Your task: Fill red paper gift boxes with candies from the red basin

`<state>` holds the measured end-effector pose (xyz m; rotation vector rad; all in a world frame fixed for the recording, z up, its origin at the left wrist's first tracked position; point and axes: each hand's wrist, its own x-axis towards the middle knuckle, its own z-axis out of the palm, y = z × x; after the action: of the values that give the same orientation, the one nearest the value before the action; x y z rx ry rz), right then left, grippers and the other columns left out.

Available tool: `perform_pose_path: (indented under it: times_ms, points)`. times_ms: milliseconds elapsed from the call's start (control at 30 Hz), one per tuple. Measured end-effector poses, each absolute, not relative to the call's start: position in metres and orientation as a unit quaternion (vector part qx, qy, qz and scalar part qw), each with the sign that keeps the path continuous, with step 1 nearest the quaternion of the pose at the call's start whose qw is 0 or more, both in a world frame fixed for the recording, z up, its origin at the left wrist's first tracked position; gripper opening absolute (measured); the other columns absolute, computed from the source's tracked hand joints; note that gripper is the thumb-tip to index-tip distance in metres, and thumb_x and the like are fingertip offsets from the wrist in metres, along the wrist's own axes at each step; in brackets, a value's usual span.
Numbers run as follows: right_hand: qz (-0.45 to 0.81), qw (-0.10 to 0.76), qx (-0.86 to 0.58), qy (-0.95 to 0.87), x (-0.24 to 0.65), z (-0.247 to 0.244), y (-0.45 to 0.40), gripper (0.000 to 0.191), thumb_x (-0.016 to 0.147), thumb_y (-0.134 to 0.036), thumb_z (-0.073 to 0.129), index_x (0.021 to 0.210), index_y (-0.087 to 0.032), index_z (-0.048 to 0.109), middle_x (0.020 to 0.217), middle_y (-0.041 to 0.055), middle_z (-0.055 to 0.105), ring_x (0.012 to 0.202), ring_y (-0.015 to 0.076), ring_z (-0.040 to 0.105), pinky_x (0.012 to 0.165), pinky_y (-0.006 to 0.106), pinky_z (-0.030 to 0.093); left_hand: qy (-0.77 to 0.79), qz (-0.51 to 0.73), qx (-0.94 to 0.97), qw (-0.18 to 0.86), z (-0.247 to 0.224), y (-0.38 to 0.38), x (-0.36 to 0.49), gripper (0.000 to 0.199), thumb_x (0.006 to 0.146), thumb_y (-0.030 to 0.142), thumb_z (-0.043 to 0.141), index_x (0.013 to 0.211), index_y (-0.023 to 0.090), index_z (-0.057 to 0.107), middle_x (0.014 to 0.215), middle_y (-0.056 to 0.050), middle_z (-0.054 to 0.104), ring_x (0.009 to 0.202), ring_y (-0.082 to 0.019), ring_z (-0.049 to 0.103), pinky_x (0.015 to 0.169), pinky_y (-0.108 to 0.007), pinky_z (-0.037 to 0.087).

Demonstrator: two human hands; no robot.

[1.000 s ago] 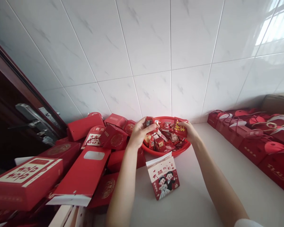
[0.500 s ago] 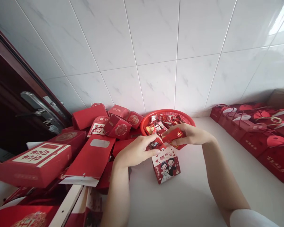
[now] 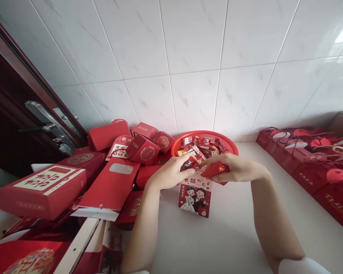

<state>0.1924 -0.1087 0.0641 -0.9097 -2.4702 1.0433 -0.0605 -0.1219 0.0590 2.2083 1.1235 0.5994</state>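
Marbled white wall tiles (image 3: 194,42) are met by a white worktop (image 3: 228,236) near a dark wooden door (image 3: 5,106). Red wrapped sweets (image 3: 190,163) are pinched by drawn-in fingers of the left hand (image 3: 171,174), a shiny red packet (image 3: 214,169) by those of the right hand (image 3: 241,167), above a red-and-cream printed paper box (image 3: 196,198) before a red plastic basket (image 3: 233,147).

homelike room: tiled wall (image 3: 194,42), door (image 3: 8,91)

Carton (image 3: 194,201) before basket (image 3: 231,146), boxes (image 3: 110,188) left — bags (image 3: 308,179) right
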Motion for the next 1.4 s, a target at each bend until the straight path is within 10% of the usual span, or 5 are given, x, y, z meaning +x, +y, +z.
perform_pose_path:
  times_ms: [267,633,867,1400]
  points:
    - [0.315,0.072,-0.355,-0.877,0.176,0.063,-0.114,0.04,0.082,-0.018,0.061,0.121,-0.018,0.068,0.073,0.0008,0.07,0.055,0.0129,0.062,0.057,0.024,0.048,0.427,0.191,0.83,0.304,0.051,-0.112,-0.06,0.029,0.092,0.036,0.057,0.117,0.021,0.062,0.11,-0.005,0.073,0.098,-0.025,0.067,0.085,-0.033,0.053]
    - [0.251,0.29,-0.397,-0.834,0.181,0.061,-0.109,0.039,0.089,-0.04,0.061,0.125,-0.025,0.067,0.115,0.0072,0.073,0.097,0.0255,0.069,0.08,0.036,0.055,0.4,0.189,0.836,0.326,0.053,-0.115,-0.063,0.031,0.093,0.041,0.059,0.116,0.021,0.063,0.101,-0.004,0.072,0.106,-0.026,0.065,0.091,-0.035,0.05]
    - [0.293,0.147,-0.389,-0.861,0.168,0.048,-0.094,0.039,0.077,-0.034,0.077,0.114,-0.024,0.073,0.089,0.0037,0.075,0.082,0.0238,0.068,0.07,0.032,0.052,0.424,0.155,0.84,0.3,0.055,-0.12,-0.064,0.024,0.092,0.039,0.059,0.107,0.02,0.062,0.094,-0.003,0.07,0.088,-0.022,0.063,0.076,-0.03,0.047]
    - [0.32,0.29,-0.352,-0.831,0.167,0.042,-0.088,0.03,0.084,-0.028,0.068,0.113,-0.022,0.074,0.115,0.0063,0.076,0.107,0.027,0.07,0.091,0.037,0.054,0.464,0.122,0.841,0.251,0.062,-0.127,-0.047,0.01,0.086,0.029,0.061,0.082,0.02,0.063,0.064,0.003,0.056,0.061,-0.016,0.053,0.059,-0.026,0.035]
